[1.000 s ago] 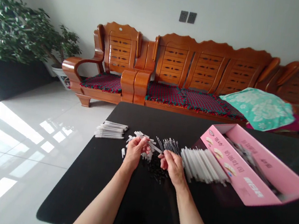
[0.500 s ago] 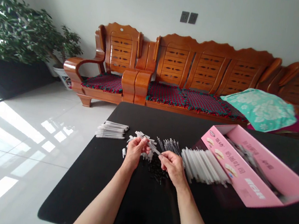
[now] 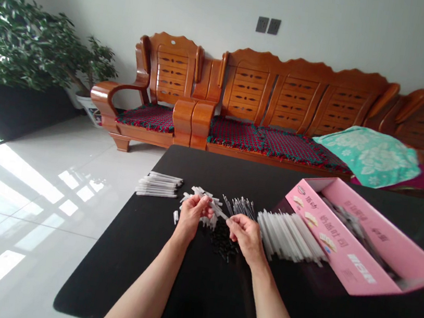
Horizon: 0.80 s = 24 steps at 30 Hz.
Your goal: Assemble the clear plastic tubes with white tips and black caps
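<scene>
A whitish translucent pen barrel (image 3: 220, 212) spans the gap between my hands, tilted down to the right. My left hand (image 3: 190, 216) grips its left part between thumb and fingers. The fingertips of my right hand (image 3: 244, 234) are closed on its right end, and whatever they cover there is hidden. Beneath and behind my left hand lies a pile of short white pen caps (image 3: 209, 222). Small black plugs (image 3: 224, 242) are heaped between my wrists. Thin dark pen refills (image 3: 242, 206) lie just behind my right hand, and a row of empty-looking barrels (image 3: 290, 236) is to its right.
At the left of the black table (image 3: 121, 267) lies a stack of capped-looking pens (image 3: 159, 185). An open pink box (image 3: 342, 245) with dark and clear pieces inside stands at the right. Behind the table is a wooden sofa (image 3: 245, 90) with a green cushion (image 3: 370, 155).
My right hand has shifted slightly, its fingers closing over the barrel's right end, where a dark bit showed a second ago. My left hand keeps its hold. The view has drifted a little.
</scene>
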Tool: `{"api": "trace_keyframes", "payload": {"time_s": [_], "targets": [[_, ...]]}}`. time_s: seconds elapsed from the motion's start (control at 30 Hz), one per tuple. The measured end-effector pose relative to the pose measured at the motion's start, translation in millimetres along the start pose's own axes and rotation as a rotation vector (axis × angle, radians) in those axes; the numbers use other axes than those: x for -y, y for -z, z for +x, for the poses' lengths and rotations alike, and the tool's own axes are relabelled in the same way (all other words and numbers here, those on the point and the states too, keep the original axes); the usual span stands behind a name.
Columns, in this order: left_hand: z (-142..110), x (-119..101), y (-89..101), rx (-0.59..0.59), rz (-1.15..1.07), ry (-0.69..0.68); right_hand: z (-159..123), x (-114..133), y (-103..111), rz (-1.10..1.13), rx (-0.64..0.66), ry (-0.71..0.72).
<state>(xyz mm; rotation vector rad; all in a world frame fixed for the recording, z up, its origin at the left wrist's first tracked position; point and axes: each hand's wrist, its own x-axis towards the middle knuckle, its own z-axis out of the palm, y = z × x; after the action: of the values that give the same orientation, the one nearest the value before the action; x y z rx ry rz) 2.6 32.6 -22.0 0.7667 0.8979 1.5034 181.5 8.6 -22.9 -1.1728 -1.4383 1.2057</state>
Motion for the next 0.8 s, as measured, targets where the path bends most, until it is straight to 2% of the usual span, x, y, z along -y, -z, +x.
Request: {"api": "trace_keyframes", "payload": {"time_s": [0.13, 0.3, 0.47, 0.67, 0.8], "targets": [[-0.3, 0.7, 0.3, 0.01, 0.006, -0.006, -1.8, 3.0, 0.2, -0.086, 0.025, 0.052], [0.3, 1.6, 0.8, 0.01, -0.005, -0.007, -1.7, 4.4, 0.3, -0.01, -0.019, -0.011], [1.2, 1.9, 1.6, 0.007, -0.003, -0.011, -0.9, 3.4, 0.1, -0.079, 0.021, 0.033], [1.5, 2.7, 2.0, 0.005, 0.001, -0.011, -0.5, 1.6, 0.0, 0.001, 0.009, -0.04], [1.7, 2.7, 2.3, -0.002, 0.005, -0.015, -0.8, 2.5, 0.3, -0.077, 0.041, 0.017]]}}
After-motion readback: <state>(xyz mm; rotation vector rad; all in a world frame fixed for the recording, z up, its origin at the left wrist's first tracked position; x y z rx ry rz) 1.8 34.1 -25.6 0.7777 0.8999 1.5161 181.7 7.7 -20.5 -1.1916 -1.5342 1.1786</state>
